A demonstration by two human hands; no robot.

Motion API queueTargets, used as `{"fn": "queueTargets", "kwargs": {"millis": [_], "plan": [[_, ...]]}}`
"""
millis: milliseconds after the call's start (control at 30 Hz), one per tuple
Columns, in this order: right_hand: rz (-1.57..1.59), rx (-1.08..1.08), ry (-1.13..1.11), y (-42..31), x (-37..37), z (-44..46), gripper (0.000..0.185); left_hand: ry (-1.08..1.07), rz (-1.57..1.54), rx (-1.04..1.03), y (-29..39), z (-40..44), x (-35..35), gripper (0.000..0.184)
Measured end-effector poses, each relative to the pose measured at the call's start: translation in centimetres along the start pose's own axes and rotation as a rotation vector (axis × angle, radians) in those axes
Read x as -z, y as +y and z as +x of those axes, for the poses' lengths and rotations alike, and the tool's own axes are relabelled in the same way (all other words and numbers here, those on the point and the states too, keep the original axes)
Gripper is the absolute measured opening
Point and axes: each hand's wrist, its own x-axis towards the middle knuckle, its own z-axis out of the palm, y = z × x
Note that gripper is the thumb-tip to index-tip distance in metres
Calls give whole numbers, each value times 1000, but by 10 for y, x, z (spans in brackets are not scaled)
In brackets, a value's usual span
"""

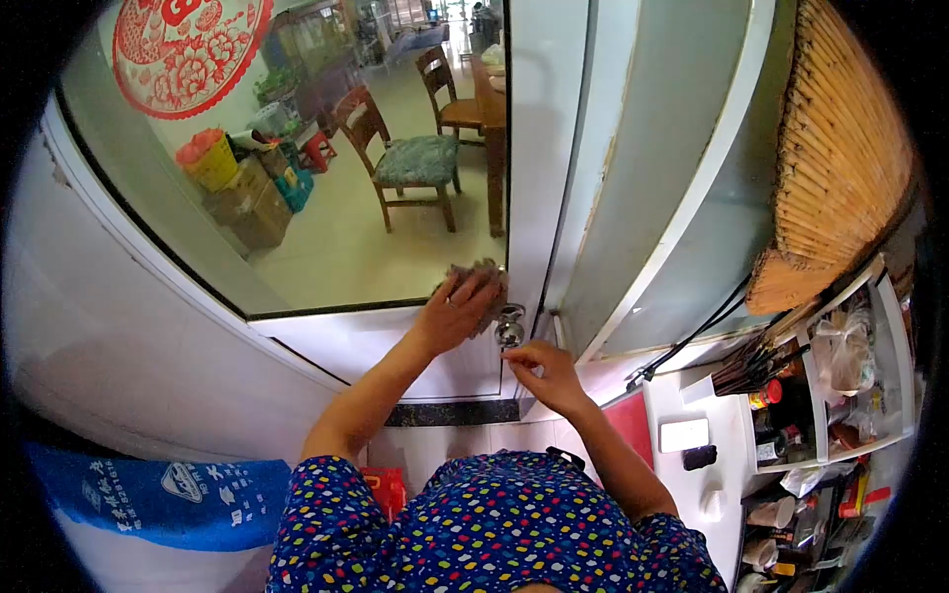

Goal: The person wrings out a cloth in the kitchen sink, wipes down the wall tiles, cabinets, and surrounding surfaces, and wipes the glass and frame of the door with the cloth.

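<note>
My left hand (455,308) presses a crumpled grey-brown rag (489,289) against the white door (425,356), at the lower right corner of its glass pane (336,267). Just below the rag is a shiny round doorknob (510,326). My right hand (544,376) is right under the knob, thumb and forefinger closed in a pinch near the door's edge. What lies between those fingertips, if anything, is too small to make out.
Through the glass show wooden chairs (415,163), a table and boxes (252,203). A red round paper decoration (188,49) is on the pane. Right, a white counter (682,494) and cluttered shelf (820,463) stand below a woven bamboo piece (840,148). A blue printed cloth (178,499) hangs left.
</note>
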Motion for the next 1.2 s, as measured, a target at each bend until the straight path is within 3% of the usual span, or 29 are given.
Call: {"fn": "queueTargets", "kwargs": {"millis": [67, 133, 233, 300, 533, 600, 667, 700, 833, 933, 1067, 1200], "plan": [[-20, -23, -19, 5, 0, 5, 20, -33, -25, -70, 0, -6, -1, 51], [-50, 19, 47, 11, -4, 9, 21, -25, -31, 31, -21, 13, 6, 51], [-106, 18, 87, 13, -5, 22, 24, 150, 7, 188, -76, 75, 59, 48], [-123, -3, 141, 11, -11, 30, 27, 247, 45, 270, -77, 89, 64, 46], [-289, 58, 271, 26, -33, 38, 40, 122, -19, 28, -11, 9, 4, 51], [-348, 33, 263, 28, -37, 35, 43, 61, -87, -42, -16, 15, 9, 51], [-397, 5, 253, 30, -44, 36, 45, 205, 154, 38, -31, 32, 16, 44], [-358, -19, 279, 31, -49, 36, 45, 245, 121, 139, -42, 47, 20, 43], [-402, 2, 320, 31, -58, 40, 46, 274, 18, 190, -76, 96, 61, 51], [-436, 2, 310, 38, -61, 40, 48, 265, 45, 151, -62, 77, 44, 47], [-422, -6, 271, 36, -57, 34, 48, 138, 24, -57, -39, 24, 5, 48], [-357, 63, 339, 35, -62, 33, 49, 107, 151, -134, -73, 57, 23, 48]]}}
